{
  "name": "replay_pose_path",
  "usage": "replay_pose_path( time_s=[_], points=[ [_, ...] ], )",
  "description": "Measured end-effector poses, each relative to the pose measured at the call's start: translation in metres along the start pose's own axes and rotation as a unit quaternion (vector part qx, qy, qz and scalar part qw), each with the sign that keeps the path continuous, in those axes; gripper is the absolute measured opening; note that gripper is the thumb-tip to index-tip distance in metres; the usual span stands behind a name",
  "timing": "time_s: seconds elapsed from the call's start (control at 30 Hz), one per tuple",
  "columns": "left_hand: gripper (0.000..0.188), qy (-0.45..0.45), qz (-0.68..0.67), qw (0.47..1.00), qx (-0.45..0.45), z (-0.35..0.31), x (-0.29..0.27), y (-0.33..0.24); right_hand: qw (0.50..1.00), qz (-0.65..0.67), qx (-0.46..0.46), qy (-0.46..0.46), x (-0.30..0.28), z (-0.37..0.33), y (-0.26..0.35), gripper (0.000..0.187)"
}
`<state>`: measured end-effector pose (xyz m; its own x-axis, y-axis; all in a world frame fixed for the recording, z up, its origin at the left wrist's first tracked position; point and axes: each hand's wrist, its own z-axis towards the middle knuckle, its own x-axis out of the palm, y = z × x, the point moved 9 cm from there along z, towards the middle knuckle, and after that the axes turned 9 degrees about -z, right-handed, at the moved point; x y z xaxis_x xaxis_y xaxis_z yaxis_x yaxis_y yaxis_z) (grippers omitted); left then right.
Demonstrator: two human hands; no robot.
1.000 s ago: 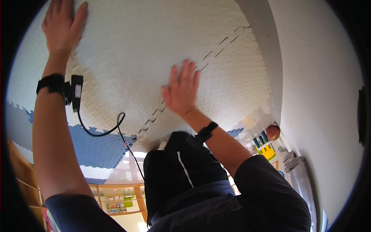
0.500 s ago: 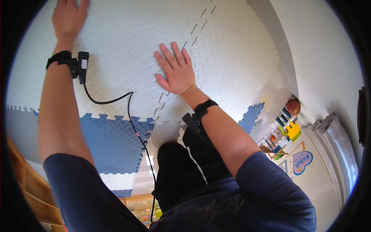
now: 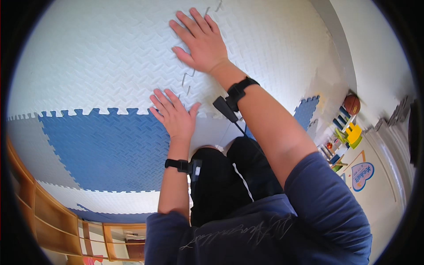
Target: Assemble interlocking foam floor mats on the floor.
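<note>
The right hand [image 3: 203,47] is laid palm down on the white mat [image 3: 101,66], fingers spread apart, across a seam [image 3: 183,79]. The left hand [image 3: 176,117] is held nearer, fingers also apart, over the mat's near edge; whether it is pressed down cannot be told. The white mat is bordered on its near left side by a blue mat [image 3: 106,152].

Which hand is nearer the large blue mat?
The left hand: it overlaps the upper right corner of the large blue mat in view, whereas the right hand is farther off, over the white matting.
</note>
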<state>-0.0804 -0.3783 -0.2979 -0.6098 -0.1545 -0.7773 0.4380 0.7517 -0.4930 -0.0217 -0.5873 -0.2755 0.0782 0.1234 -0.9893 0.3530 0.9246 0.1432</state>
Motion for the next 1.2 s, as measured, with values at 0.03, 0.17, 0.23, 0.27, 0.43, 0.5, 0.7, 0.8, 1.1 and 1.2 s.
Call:
replay_pose_path(
  time_s=[0.03,0.17,0.23,0.27,0.43,0.5,0.7,0.8,1.1,1.2],
  points=[
    [0.104,0.002,0.002,1.000,0.006,0.002,0.003,-0.002,1.000,0.007,-0.005,-0.025,-0.004,-0.001,-0.001,0.061],
    [0.091,-0.008,0.022,1.000,-0.002,0.009,0.007,-0.006,0.998,-0.028,0.022,-0.052,-0.007,-0.006,-0.002,0.055],
    [0.087,-0.030,0.030,0.999,0.010,0.016,0.006,-0.007,0.999,-0.037,0.013,-0.009,-0.012,-0.027,0.019,0.055],
    [0.086,-0.033,0.022,0.999,0.017,0.018,0.004,-0.009,0.998,-0.046,-0.002,0.048,-0.009,-0.042,0.029,0.056],
    [0.076,0.100,-0.018,0.993,0.066,0.007,-0.021,-0.006,0.966,0.095,-0.193,0.144,-0.009,-0.150,0.058,0.062],
    [0.065,0.238,-0.077,0.967,0.054,-0.007,-0.037,0.014,0.889,0.050,-0.255,0.378,0.000,-0.214,0.050,0.057],
    [0.048,0.329,-0.167,0.929,-0.037,-0.109,-0.151,-0.016,0.853,0.231,0.112,0.454,-0.134,-0.392,-0.115,0.042],
    [0.046,0.354,-0.193,0.915,-0.026,-0.159,-0.194,-0.042,0.819,0.252,0.210,0.470,-0.212,-0.483,-0.148,0.044],
    [0.037,0.536,-0.196,0.819,-0.058,-0.324,-0.242,-0.115,0.527,0.616,0.405,0.423,-0.393,-0.613,-0.023,0.051],
    [0.034,0.377,-0.257,0.886,-0.086,-0.332,-0.273,-0.151,0.497,0.664,0.460,0.316,-0.394,-0.642,-0.015,0.056]
  ],
)
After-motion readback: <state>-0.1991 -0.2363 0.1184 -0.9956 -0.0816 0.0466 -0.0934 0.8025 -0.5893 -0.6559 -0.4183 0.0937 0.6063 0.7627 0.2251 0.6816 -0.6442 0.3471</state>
